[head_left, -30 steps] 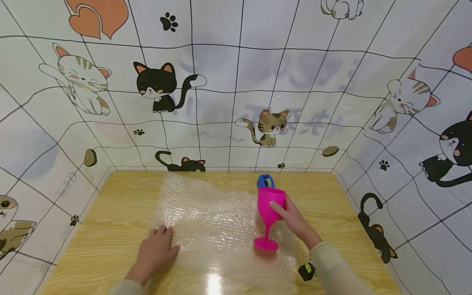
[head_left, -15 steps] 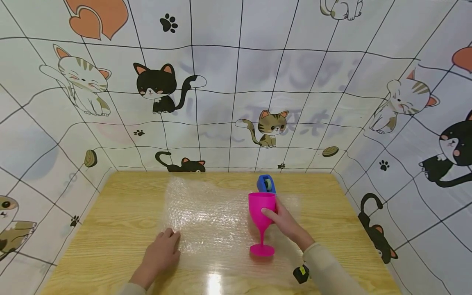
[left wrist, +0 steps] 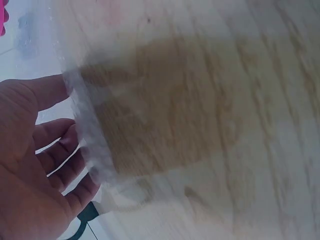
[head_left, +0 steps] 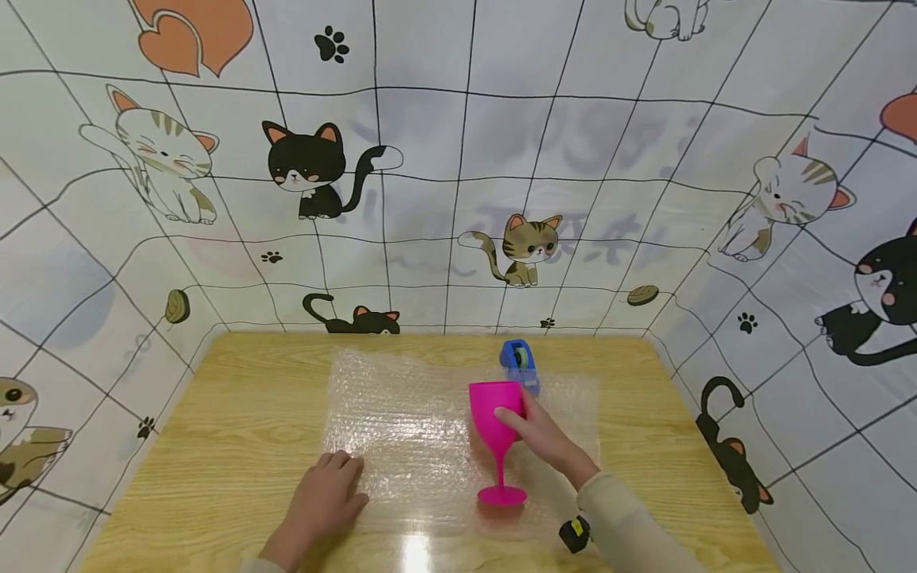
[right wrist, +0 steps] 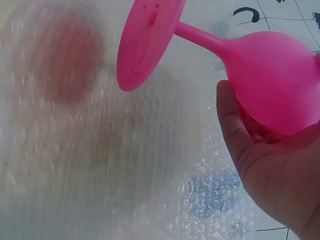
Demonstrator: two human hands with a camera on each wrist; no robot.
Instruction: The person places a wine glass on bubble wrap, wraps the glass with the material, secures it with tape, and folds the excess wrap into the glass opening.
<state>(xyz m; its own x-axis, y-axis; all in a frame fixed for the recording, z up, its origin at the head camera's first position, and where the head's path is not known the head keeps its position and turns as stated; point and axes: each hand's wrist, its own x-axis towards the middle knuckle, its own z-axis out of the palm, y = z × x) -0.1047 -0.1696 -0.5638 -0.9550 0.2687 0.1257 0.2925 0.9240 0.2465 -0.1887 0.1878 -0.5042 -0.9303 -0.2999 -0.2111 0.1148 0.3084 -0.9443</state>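
My right hand [head_left: 542, 439] grips a bright pink goblet [head_left: 493, 414] round its bowl, thumb across the front. The goblet is upright, and the right wrist view shows its round foot [right wrist: 150, 42] raised off the sheet beneath. A clear sheet of bubble wrap [head_left: 408, 446] lies flat across the middle of the wooden table [head_left: 229, 414]. At its left edge rests my left hand [head_left: 321, 503], palm down. In the left wrist view the thumb and fingertips touch the edge of the bubble wrap [left wrist: 92, 130], the fingers slightly bent and loose.
A blue tape dispenser [head_left: 517, 362] stands behind the goblet, at the back of the sheet. Near my right sleeve lies a small black object [head_left: 575, 533] with a yellow patch. Cat-printed white walls [head_left: 430, 159] enclose the table at the back and sides.
The goblet has moved left and nearer in my right hand. My left hand has shifted right, and the bubble wrap has slid right with it. The small black object has shifted slightly left.
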